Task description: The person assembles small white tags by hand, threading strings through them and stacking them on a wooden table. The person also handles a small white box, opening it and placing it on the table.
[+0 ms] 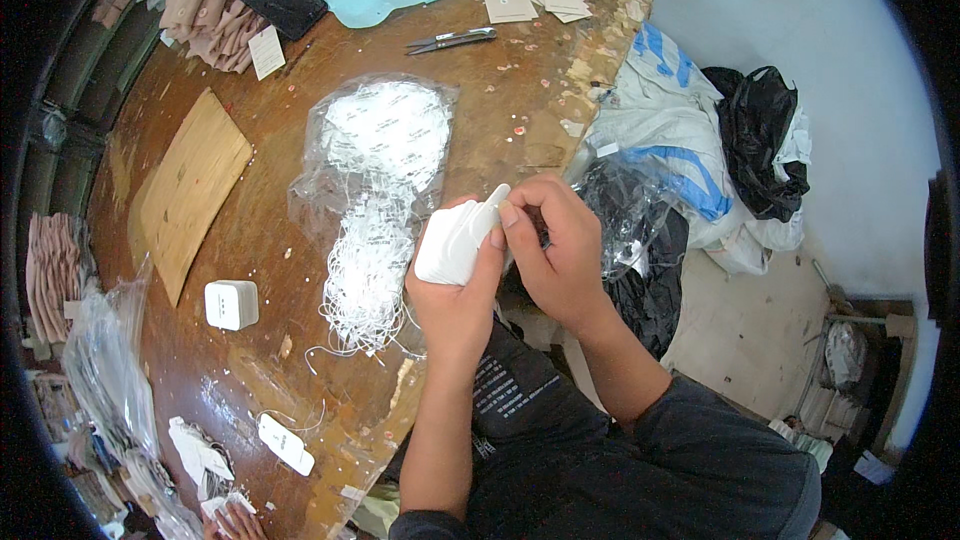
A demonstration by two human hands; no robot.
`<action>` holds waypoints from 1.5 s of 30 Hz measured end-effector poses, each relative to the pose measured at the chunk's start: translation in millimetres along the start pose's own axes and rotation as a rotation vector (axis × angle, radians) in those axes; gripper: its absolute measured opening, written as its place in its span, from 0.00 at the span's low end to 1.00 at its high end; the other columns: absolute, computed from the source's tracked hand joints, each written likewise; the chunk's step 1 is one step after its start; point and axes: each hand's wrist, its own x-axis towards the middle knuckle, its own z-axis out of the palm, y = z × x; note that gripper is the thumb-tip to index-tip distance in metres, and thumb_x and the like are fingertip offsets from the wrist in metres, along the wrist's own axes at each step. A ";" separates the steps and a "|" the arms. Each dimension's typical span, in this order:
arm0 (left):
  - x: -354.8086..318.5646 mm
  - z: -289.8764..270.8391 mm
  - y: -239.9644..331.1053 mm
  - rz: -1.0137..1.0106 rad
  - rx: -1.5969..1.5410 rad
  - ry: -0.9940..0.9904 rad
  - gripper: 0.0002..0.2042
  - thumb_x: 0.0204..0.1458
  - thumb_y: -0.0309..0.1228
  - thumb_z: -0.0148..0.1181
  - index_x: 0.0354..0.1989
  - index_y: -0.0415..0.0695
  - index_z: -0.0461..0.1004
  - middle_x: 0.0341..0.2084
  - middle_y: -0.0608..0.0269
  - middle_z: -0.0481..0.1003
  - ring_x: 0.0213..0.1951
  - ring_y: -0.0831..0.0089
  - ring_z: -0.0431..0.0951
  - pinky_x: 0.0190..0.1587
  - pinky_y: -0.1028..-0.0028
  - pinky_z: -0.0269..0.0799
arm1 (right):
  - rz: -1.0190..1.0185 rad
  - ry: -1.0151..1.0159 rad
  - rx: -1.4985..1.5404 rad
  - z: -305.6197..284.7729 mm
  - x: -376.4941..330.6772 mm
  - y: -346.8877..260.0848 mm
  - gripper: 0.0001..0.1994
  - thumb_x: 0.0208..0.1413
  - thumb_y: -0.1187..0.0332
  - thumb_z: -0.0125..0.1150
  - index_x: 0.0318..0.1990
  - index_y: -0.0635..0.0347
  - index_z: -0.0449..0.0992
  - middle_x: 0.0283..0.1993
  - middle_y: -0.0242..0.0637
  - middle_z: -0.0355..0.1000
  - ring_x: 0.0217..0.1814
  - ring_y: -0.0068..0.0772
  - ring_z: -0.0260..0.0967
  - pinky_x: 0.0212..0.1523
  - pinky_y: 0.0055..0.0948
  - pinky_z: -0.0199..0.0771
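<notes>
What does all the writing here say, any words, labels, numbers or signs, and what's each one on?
I can't quote any text here:
Black shirt: pale lines of print, too small.
White bundle: dark print, too small.
Loose white tag: dark print, too blurred.
White stack: tiny dark marks, unreadable.
Beige cards: faint marks, too small.
White tags in the left hand: no print visible.
</notes>
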 end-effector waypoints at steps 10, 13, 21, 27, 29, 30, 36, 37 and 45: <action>0.6 -1.3 -3.4 0.042 0.073 0.023 0.13 0.51 0.22 0.65 0.45 0.36 0.75 0.36 0.63 0.78 0.37 0.81 0.75 0.41 0.79 0.72 | -0.037 -0.034 -0.024 -1.2 1.1 2.0 0.02 0.58 0.77 0.55 0.33 0.65 0.71 0.30 0.37 0.67 0.27 0.26 0.66 0.31 0.24 0.66; -1.6 -0.3 -3.1 0.152 0.218 0.049 0.10 0.50 0.22 0.66 0.41 0.38 0.77 0.33 0.63 0.79 0.35 0.81 0.76 0.39 0.78 0.72 | -0.027 -0.063 -0.053 -4.3 2.3 1.2 0.02 0.58 0.77 0.54 0.33 0.66 0.70 0.29 0.38 0.67 0.28 0.26 0.67 0.31 0.25 0.67; -2.4 3.6 -9.7 0.594 0.522 0.049 0.13 0.42 0.19 0.67 0.38 0.42 0.78 0.33 0.55 0.79 0.34 0.61 0.80 0.39 0.69 0.74 | 0.053 -0.122 -0.024 -18.5 0.1 -3.2 0.03 0.60 0.76 0.55 0.36 0.68 0.72 0.32 0.37 0.70 0.31 0.23 0.68 0.34 0.23 0.68; -3.2 6.0 -16.6 0.866 0.796 -0.009 0.19 0.33 0.23 0.67 0.40 0.47 0.79 0.38 0.64 0.75 0.39 0.62 0.76 0.40 0.65 0.70 | 0.443 -0.152 0.234 -38.0 -4.0 -4.7 0.08 0.62 0.71 0.56 0.37 0.68 0.76 0.33 0.32 0.75 0.36 0.22 0.71 0.39 0.23 0.71; -4.4 7.5 -18.1 0.894 0.841 0.004 0.20 0.33 0.25 0.67 0.41 0.50 0.80 0.38 0.67 0.74 0.39 0.63 0.74 0.40 0.64 0.67 | 0.553 -0.149 0.495 -44.0 -4.7 -3.3 0.08 0.63 0.69 0.57 0.37 0.67 0.77 0.33 0.27 0.75 0.36 0.17 0.70 0.38 0.20 0.70; -5.7 7.5 -18.6 0.905 0.863 0.002 0.19 0.34 0.25 0.67 0.40 0.50 0.80 0.37 0.66 0.75 0.39 0.63 0.74 0.41 0.64 0.67 | 0.596 -0.143 0.599 -45.1 -5.8 -2.2 0.08 0.62 0.69 0.57 0.37 0.66 0.77 0.33 0.28 0.75 0.35 0.17 0.70 0.38 0.19 0.70; -14.4 4.4 -19.1 1.099 1.043 -0.026 0.15 0.42 0.31 0.61 0.41 0.53 0.81 0.39 0.72 0.75 0.41 0.69 0.74 0.41 0.65 0.62 | 0.621 -0.114 0.690 -44.5 -7.8 7.3 0.07 0.58 0.70 0.63 0.30 0.59 0.73 0.26 0.26 0.72 0.27 0.13 0.64 0.28 0.17 0.63; -16.0 3.9 -18.4 1.146 1.064 -0.025 0.14 0.45 0.32 0.59 0.42 0.54 0.80 0.40 0.74 0.75 0.42 0.70 0.74 0.40 0.67 0.61 | 0.597 -0.135 0.690 -44.4 -8.0 7.7 0.07 0.57 0.70 0.63 0.29 0.59 0.73 0.26 0.26 0.71 0.26 0.12 0.64 0.27 0.17 0.62; -26.5 -8.1 -1.1 1.209 1.092 0.010 0.12 0.42 0.33 0.61 0.37 0.53 0.81 0.36 0.74 0.77 0.39 0.72 0.76 0.39 0.68 0.60 | 0.427 -0.078 0.238 -41.4 -9.2 0.0 0.11 0.59 0.70 0.62 0.25 0.62 0.73 0.23 0.24 0.71 0.24 0.10 0.62 0.24 0.16 0.59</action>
